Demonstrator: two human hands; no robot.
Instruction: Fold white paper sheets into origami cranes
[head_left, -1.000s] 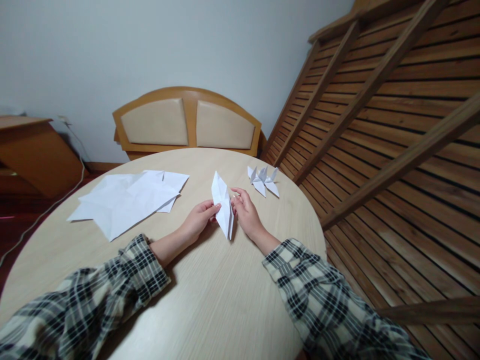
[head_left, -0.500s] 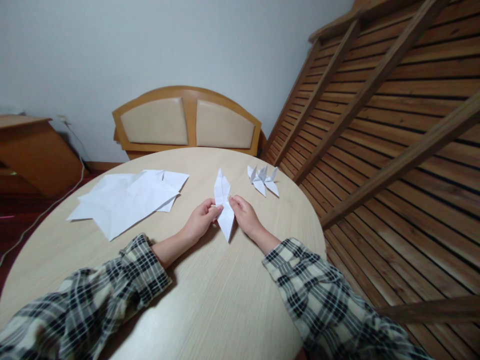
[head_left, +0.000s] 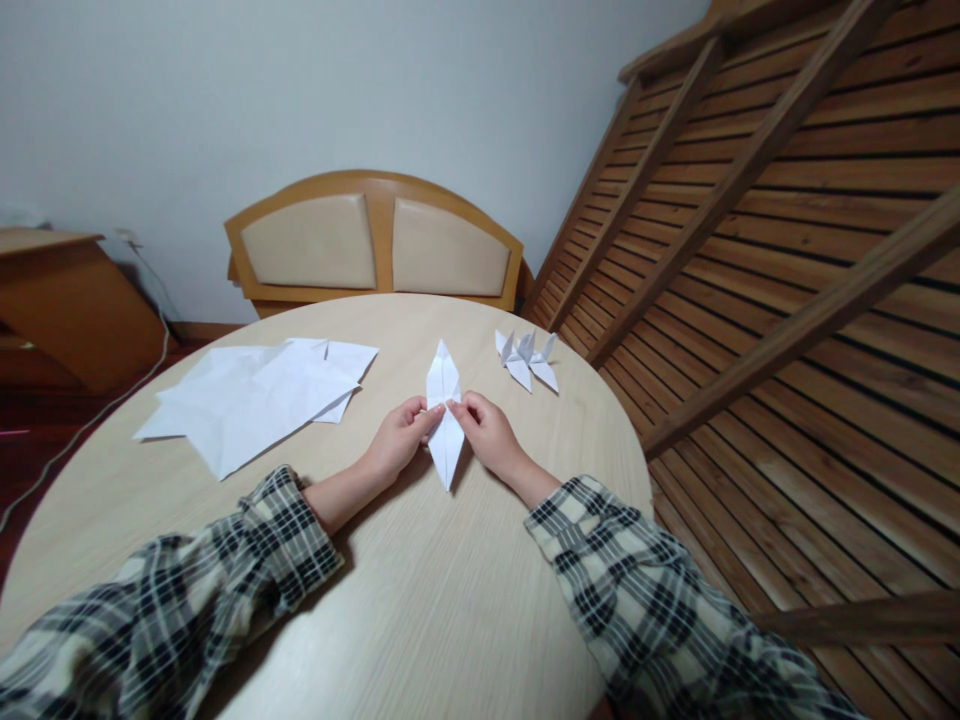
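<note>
A folded white paper [head_left: 445, 450], long and diamond-shaped with a crease down its middle, is held upright over the table between both hands. My left hand [head_left: 405, 437] grips its left edge at mid-height, thumb on the front face. On the other edge, my right hand [head_left: 489, 434] pinches it, its thumb near the centre crease. The fingers behind the paper are partly hidden. Small folded white paper figures [head_left: 519, 370] with pointed tips stand close together at the right back of the table. Loose white paper sheets [head_left: 247, 400] lie overlapping on the left.
The round pale wooden table [head_left: 420, 620] fills the foreground. Behind it stands a wooden headboard [head_left: 382, 235] with cream panels. A slatted wooden frame [head_left: 787, 300] leans along the right. A brown desk [head_left: 67, 310] and a white cable [head_left: 97, 415] are at the left.
The held paper has straightened and turned slightly, its lower tip shifting a little left. My right thumb has moved left onto the paper's middle. The sheets and small figures are unmoved.
</note>
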